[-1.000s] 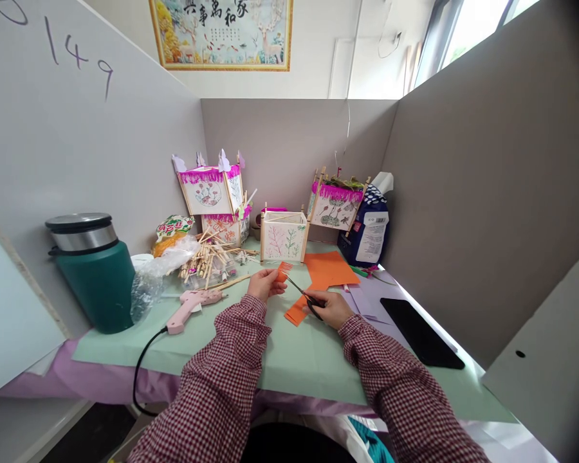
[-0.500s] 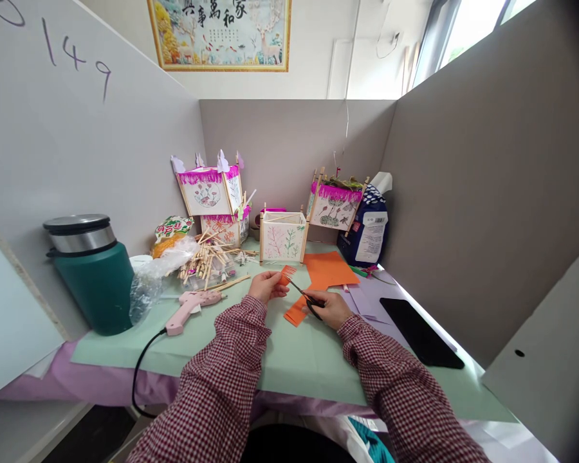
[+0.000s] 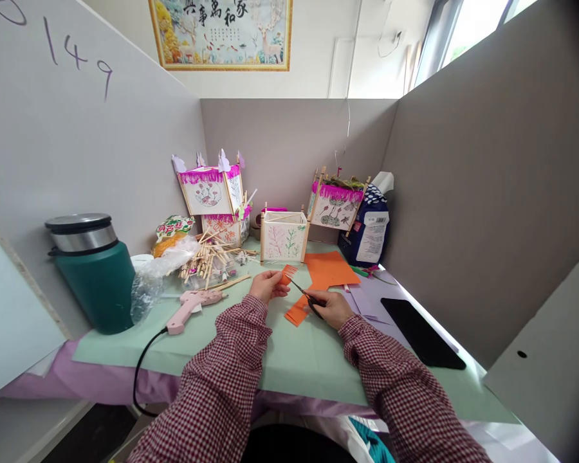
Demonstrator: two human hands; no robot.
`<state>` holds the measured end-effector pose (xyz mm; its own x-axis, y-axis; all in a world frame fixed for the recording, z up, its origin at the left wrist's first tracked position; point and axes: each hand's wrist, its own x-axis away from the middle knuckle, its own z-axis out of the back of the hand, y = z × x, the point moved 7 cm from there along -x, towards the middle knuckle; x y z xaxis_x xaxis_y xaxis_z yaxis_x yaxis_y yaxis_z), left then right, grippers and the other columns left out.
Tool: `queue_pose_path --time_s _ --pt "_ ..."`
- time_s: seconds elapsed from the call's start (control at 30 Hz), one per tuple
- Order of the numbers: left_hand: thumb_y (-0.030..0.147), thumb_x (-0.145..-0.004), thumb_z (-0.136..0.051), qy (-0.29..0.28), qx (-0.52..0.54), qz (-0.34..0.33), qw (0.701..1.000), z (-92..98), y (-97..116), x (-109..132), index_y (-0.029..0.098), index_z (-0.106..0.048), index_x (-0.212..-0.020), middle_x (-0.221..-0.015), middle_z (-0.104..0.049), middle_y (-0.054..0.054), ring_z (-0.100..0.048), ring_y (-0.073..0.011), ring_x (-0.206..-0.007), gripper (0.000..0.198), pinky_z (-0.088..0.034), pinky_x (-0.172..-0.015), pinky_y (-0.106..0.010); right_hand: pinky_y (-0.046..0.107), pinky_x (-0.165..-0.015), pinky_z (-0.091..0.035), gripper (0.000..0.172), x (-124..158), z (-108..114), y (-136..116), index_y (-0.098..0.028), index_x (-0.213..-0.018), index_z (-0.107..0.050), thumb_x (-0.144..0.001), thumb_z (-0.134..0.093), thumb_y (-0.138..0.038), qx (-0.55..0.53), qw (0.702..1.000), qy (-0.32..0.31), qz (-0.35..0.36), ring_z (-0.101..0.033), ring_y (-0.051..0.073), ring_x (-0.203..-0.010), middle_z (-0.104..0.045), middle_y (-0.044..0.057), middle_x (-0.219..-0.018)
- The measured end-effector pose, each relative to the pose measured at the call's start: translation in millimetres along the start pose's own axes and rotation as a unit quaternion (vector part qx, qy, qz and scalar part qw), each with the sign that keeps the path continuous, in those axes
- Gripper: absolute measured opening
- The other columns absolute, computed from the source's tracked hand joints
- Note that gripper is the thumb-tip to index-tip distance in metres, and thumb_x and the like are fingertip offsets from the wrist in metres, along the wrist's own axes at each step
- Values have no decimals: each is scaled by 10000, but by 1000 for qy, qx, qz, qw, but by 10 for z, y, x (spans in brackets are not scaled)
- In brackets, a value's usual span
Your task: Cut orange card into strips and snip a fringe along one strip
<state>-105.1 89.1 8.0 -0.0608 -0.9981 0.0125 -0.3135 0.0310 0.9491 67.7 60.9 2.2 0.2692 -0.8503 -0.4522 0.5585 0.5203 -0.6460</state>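
Observation:
Between the fingers of my left hand [image 3: 269, 287] is a small piece of orange paper [image 3: 285, 278], its far edge cut into a fine fringe. My right hand [image 3: 335, 309] grips a pair of black-handled scissors [image 3: 315, 303], whose tips point left and reach the fringed paper. Whether the blades are apart is too small to tell. Below the scissors lies an orange paper strip [image 3: 296, 314] on the green table cover. Behind it rests a larger orange sheet [image 3: 329, 269].
A pink glue gun [image 3: 190, 308] lies left, near a teal flask [image 3: 94, 276] and a pile of wooden sticks [image 3: 207, 260]. Paper lanterns with drawings [image 3: 284, 236] stand at the back. A black phone-like slab [image 3: 419, 333] and lilac paper [image 3: 367, 302] lie right.
Both hands stay almost in place, with the paper and scissors still held. The whole view has shifted very slightly.

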Motion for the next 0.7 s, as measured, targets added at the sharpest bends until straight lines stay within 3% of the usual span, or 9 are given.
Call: queue_pose_path --time_s 0.4,0.7 --pt "179 -771 -569 -4 0 -2 1000 -14 14 15 119 -488 -782 -536 -604 -16 -606 -126 -456 101 -485 -443 -221 261 -713 -511 383 -2 -13 16 -231 -1030 -646 -651 -643 -293 -14 1000 -8 -8 -646 172 -786 -691 10 -914" --pt "228 -728 -641 -15 -4 -2 1000 -26 -6 15 117 -517 -765 -579 -629 -35 -605 -126 -463 170 -491 -448 -229 272 -694 -516 413 -2 -19 25 -239 -1029 -647 -631 -662 -349 -13 1000 0 1 -646 179 -761 -693 10 -899"
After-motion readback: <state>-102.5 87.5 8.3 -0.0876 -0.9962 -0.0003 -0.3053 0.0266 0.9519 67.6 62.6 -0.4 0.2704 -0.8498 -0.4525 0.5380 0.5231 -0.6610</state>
